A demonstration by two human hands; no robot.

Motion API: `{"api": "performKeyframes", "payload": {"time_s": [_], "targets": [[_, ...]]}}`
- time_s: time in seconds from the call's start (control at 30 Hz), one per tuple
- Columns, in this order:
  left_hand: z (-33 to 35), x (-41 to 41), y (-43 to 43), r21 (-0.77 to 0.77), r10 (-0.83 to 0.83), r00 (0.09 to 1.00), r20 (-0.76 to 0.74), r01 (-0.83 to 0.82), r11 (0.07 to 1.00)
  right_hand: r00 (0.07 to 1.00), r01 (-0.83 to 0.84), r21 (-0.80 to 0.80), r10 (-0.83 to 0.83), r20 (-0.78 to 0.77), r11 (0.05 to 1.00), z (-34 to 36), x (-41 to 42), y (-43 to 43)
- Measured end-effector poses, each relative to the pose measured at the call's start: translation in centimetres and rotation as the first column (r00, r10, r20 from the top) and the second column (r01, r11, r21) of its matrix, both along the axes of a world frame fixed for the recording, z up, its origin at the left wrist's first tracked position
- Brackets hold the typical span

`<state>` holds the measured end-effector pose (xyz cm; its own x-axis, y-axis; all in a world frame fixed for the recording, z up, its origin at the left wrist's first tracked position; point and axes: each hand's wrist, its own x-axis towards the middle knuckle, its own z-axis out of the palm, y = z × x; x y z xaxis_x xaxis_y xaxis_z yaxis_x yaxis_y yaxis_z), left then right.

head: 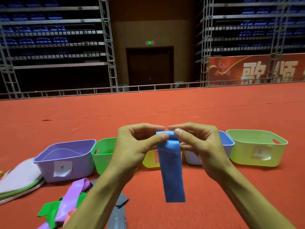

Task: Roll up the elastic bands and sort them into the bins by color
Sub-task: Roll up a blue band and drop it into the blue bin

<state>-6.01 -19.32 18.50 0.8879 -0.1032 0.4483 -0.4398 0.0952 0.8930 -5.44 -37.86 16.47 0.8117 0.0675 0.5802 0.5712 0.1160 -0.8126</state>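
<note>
A blue elastic band point(172, 169) hangs flat in front of me, its top end folded over. My left hand point(137, 146) and my right hand point(198, 142) both pinch that top end between thumb and fingers. Behind them a row of bins stands on the red floor: a purple bin point(66, 159), a green bin point(102, 154), a yellow bin point(151, 161) mostly hidden by the band, a blue bin point(227, 142) behind my right hand, and a pale green bin point(257, 147). Loose purple point(74, 194), green point(49, 210) and grey point(118, 217) bands lie at lower left.
A stack of flat pale lids or pads point(18, 179) lies left of the purple bin. Red carpet point(165, 109) stretches ahead to a low metal rail point(148, 87). Beyond it are folded seating stands and a dark door.
</note>
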Motion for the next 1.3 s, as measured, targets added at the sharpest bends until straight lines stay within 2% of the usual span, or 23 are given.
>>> {"api": "performKeyframes", "payload": {"time_s": [0.17,0.43,0.57,0.87,1.1,1.3], "targets": [[-0.2,-0.1,-0.2,0.016,0.029,0.999,0.027,-0.029,0.999,0.999,0.044,-0.046,-0.044,-0.011,0.998,0.0,-0.1,0.3],[-0.4,-0.3,0.1,0.023,-0.1,0.986,-0.135,0.104,0.994,1.0,-0.004,0.027,0.004,0.018,1.0,-0.2,-0.2,0.2],[-0.5,-0.4,0.1,-0.045,-0.133,0.977,-0.17,0.127,0.991,0.999,-0.002,0.002,0.002,0.051,1.0,0.0,-0.3,0.1],[-0.4,-0.4,0.0,-0.13,-0.078,0.99,-0.116,0.063,0.99,0.996,0.021,-0.038,-0.017,0.09,0.999,-0.2,-0.2,0.6],[-0.6,0.0,0.2,-0.11,-0.036,0.997,-0.067,0.029,0.994,1.0,0.008,-0.042,-0.009,-0.014,0.999,-0.2,-0.5,1.2],[-0.8,-0.2,0.1,-0.095,-0.021,0.999,-0.05,0.016,0.995,0.998,0.055,-0.036,-0.054,0.018,0.998,-0.6,-0.2,1.4]]}}
